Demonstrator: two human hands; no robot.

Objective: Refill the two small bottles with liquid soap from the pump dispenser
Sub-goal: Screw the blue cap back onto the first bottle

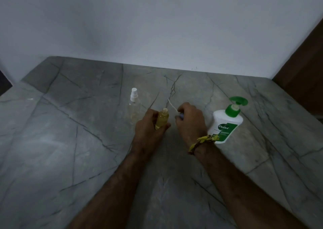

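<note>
Fingers (165, 126) of the left hand (150, 125) wrap the open yellow bottle (162, 119); the right hand (191, 122) pinches its spray cap (180, 115).
At frame centre on the grey desk (70, 141), a capped clear bottle (134, 106) stands upper left; the pump dispenser (227, 122) stands just right.

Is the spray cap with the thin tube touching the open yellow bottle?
Apart. The head view shows bare countertop between the spray cap in the right hand and the yellow bottle.
</note>
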